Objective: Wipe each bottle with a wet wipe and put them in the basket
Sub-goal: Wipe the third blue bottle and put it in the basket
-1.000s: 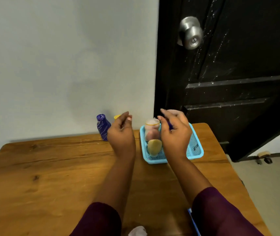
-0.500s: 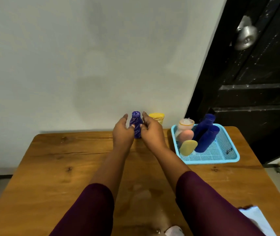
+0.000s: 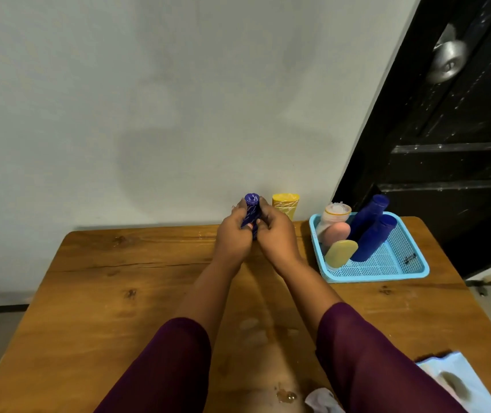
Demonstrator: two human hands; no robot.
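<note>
At the far edge of the surface (image 3: 119, 293), head view: the left hand (image 3: 232, 236) and right hand (image 3: 277, 236) meet around a patterned purple bottle (image 3: 251, 214). The fingers (image 3: 265, 211) of both hands are curled onto it, and it is upright or nearly so. Whether its base touches the wood is hidden. No wipe is visible in either hand; a crumpled wipe (image 3: 321, 400) lies at the near edge, between the sleeves.

Risks:
- The bottle could go into the basket (image 3: 387, 274) unwiped, since the wipe is well away from it.
- The yellow tube (image 3: 285, 204) stands just beside the right hand, so a sideways move could topple it.
- Damp patches show mid-surface; wet fingers could let the bottle slip.

The basket sits at the far right corner and holds two blue bottles (image 3: 369, 225), a pink one and a yellow one, all leaning. A wipe pack (image 3: 458, 380) is at the near right corner. The surface is wood; behind it are a pale wall and, on the right, a black door (image 3: 461, 144).
</note>
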